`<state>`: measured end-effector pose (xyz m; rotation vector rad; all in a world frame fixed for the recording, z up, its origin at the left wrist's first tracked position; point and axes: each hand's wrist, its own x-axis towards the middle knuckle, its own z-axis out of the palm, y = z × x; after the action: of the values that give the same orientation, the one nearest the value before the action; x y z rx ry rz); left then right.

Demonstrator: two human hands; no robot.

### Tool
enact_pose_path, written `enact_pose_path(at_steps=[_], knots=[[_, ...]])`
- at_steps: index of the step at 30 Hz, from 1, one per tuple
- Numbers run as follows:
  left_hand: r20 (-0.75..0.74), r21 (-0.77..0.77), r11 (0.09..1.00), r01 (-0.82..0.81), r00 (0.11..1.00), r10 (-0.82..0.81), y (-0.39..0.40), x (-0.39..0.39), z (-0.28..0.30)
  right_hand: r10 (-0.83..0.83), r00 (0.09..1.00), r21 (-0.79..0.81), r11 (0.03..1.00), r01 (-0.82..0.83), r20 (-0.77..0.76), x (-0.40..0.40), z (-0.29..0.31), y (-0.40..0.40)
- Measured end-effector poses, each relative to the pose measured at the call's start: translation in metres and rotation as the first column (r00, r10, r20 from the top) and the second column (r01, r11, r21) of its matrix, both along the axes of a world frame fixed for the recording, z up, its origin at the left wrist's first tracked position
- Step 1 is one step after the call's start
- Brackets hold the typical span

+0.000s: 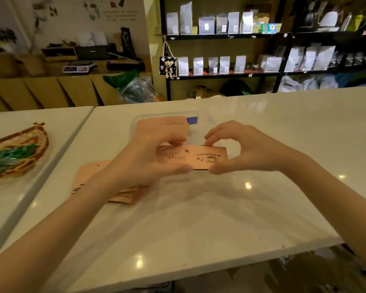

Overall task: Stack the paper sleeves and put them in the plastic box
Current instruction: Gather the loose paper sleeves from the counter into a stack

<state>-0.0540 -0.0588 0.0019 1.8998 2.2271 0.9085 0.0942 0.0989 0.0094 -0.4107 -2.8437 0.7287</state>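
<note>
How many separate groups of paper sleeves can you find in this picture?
3: one bundle held between the left hand and right hand, one stack in the plastic box, one loose pile on the counter, partly hidden.

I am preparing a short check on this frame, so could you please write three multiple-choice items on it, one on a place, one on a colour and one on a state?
1. Where does the loose pile of paper sleeves lie?
A. on the white counter, under the left forearm
B. on the dark shelves
C. in the woven basket

2. What colour is the sleeve held up?
A. green
B. light pinkish brown with dark print
C. white

3. How is that sleeve held?
A. it lies untouched
B. by one hand only
C. by the left hand and the right hand together

Answers: 1 A, the pile rests on the counter; 2 B, a coffee cup print shows on it; 3 C, fingers of both hands pinch its edges.
</note>
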Motion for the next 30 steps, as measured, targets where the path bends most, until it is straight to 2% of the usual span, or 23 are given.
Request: enact_pose_path(at_steps=[3,8,12,15,19,23,27,30], knots=[[0.005,0.010,0.995,-0.104,0.995,0.104,-0.022,-0.016,0.005,0.070,0.997,0.024,0.997,-0.070,-0.024,-0.027,-0.001,-0.010],[-0.071,-0.041,0.974,-0.224,0.973,0.221,-0.055,-0.054,0.000,0.189,0.978,0.115,0.977,-0.179,-0.084,-0.072,-0.007,-0.033],[-0.120,-0.106,0.953,-0.285,0.955,0.272,-0.080,-0.076,-0.003,0.270,0.961,0.214,0.943,-0.253,-0.056,-0.104,-0.014,-0.053],[-0.092,-0.158,0.921,-0.357,0.934,0.346,-0.107,-0.104,-0.010,0.330,0.944,0.233,0.917,-0.323,0.010,-0.141,-0.022,-0.076],[-0.075,-0.183,0.935,-0.305,0.952,0.296,-0.113,-0.108,-0.019,0.319,0.946,0.248,0.913,-0.325,0.063,-0.140,-0.030,-0.081],[0.008,-0.208,0.943,-0.260,0.964,0.267,-0.111,-0.111,-0.029,0.306,0.948,0.295,0.901,-0.319,0.091,-0.136,-0.034,-0.079],[0.042,-0.206,0.954,-0.219,0.972,0.233,-0.108,-0.112,-0.027,0.308,0.945,0.237,0.916,-0.325,0.107,-0.132,-0.027,-0.074],[0.116,-0.253,0.947,-0.199,0.965,0.234,-0.104,-0.117,-0.023,0.330,0.943,0.157,0.930,-0.333,0.047,-0.135,-0.020,-0.070]])
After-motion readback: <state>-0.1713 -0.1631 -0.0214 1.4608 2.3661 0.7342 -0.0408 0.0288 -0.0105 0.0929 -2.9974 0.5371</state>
